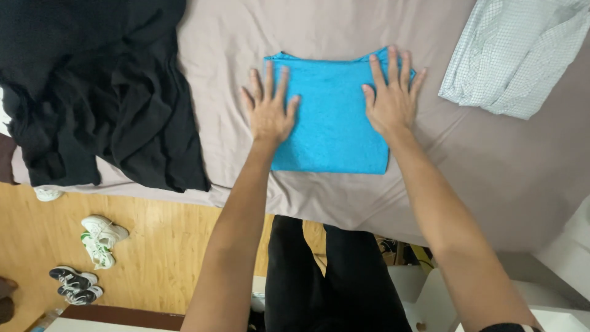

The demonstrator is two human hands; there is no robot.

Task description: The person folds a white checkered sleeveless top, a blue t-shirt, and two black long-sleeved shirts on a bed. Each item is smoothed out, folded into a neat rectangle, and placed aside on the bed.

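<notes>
A folded blue garment (332, 117) lies flat on a bed covered with a taupe sheet (491, 166), near the middle of the mattress. It forms a rough rectangle. Its long axis runs away from the person, with the neckline edge at the far end and a straight folded edge at the near end. No label or tag shows on it.

The left hand (269, 107) rests palm down on the garment's left edge, fingers spread and extended, half on the cloth and half on the sheet. The right hand (391, 98) lies flat on the right edge in the same manner, fingers splayed. Neither hand grips anything; both press open on the fabric.

A heap of black clothing (104, 92) lies to the left, well apart. A pale checked shirt (522, 55) lies to the far right. On the wooden floor (160, 258) below the bed stand white sneakers (101, 240) and dark sandals (77, 286).
</notes>
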